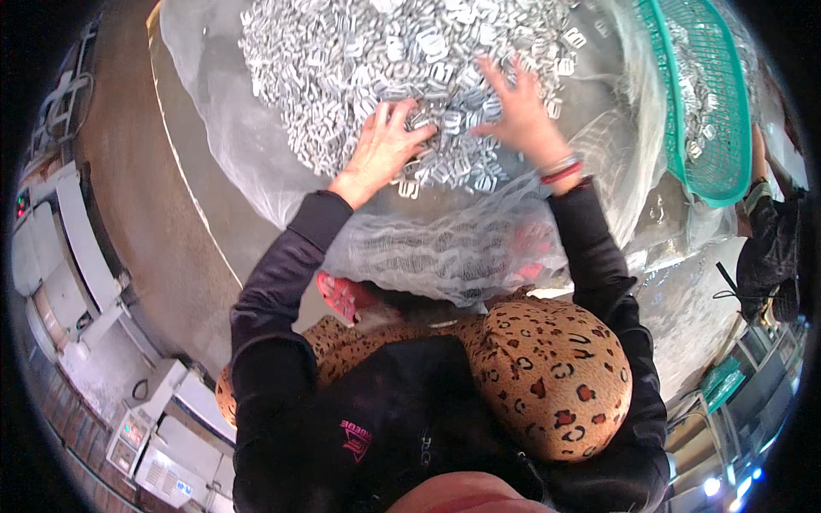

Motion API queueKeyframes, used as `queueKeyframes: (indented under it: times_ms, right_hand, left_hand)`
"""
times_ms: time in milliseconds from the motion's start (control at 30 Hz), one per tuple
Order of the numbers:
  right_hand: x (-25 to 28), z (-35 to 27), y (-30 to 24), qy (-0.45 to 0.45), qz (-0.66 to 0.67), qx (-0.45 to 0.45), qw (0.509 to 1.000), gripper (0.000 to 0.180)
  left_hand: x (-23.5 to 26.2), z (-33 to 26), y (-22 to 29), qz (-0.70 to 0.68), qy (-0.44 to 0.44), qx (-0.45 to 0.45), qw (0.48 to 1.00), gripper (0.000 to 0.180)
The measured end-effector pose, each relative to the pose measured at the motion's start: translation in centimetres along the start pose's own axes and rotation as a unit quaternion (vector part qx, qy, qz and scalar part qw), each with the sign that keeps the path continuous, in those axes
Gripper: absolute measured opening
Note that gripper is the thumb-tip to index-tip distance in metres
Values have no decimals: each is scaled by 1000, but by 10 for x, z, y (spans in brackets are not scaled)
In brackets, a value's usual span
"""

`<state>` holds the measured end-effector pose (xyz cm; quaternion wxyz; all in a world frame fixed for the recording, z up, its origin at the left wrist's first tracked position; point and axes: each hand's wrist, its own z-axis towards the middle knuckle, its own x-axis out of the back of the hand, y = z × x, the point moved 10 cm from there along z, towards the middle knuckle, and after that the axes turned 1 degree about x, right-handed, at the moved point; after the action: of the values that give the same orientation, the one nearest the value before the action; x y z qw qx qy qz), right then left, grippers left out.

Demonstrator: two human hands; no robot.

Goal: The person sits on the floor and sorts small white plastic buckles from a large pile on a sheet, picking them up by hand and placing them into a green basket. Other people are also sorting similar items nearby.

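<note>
Both hands were pressed down into the heap of small white buckles [385,68] in the upper middle of the frame, on a sheet of pale mesh netting [445,248] spread over a grey worktop [171,214]. Left hand [382,145] lay just left of centre, fingers [402,115] spread and slightly curled, raking at the lower edge of the heap, gripping nothing that could be made out. Right hand [522,111] sat just right of centre, fingers splayed wide and flat on the pieces, likewise clamped on nothing; red and pale bands [560,168] ringed its wrist.

Best done, by this reading, with light, shallow sweeps: fingers kept loose so pieces spread thin rather than pile, pulled toward the near edge of the netting without snagging the mesh or pushing buckles over the side.

Hard to tell: whether any single buckle was pinched under either palm, since the fingertips sank among the pieces. Top of the heap cut off by the frame's upper rim. Green mesh basket [701,111] at upper right only partly shown, its contents blurred behind clear film. Another person's arm [757,162] at the right edge, hand hidden. Lower frame filled by dark sleeves and a leopard-print cushion [556,376].
</note>
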<state>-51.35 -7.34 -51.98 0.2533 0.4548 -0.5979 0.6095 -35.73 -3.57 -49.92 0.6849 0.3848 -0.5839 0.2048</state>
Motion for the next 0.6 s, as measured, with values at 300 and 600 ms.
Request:
queueKeyframes:
  times_ms: [300, 600]
  right_hand:
    - [-20, -53, 13, 43, 268, -82, 959, 25]
    - [-28, -45, -8, -109, 878, -201, 420, 36]
  left_hand:
    - [25, 34, -22, -203, 74, 84, 973, 20]
    - [25, 32, -21, -814, -39, 143, 562, 32]
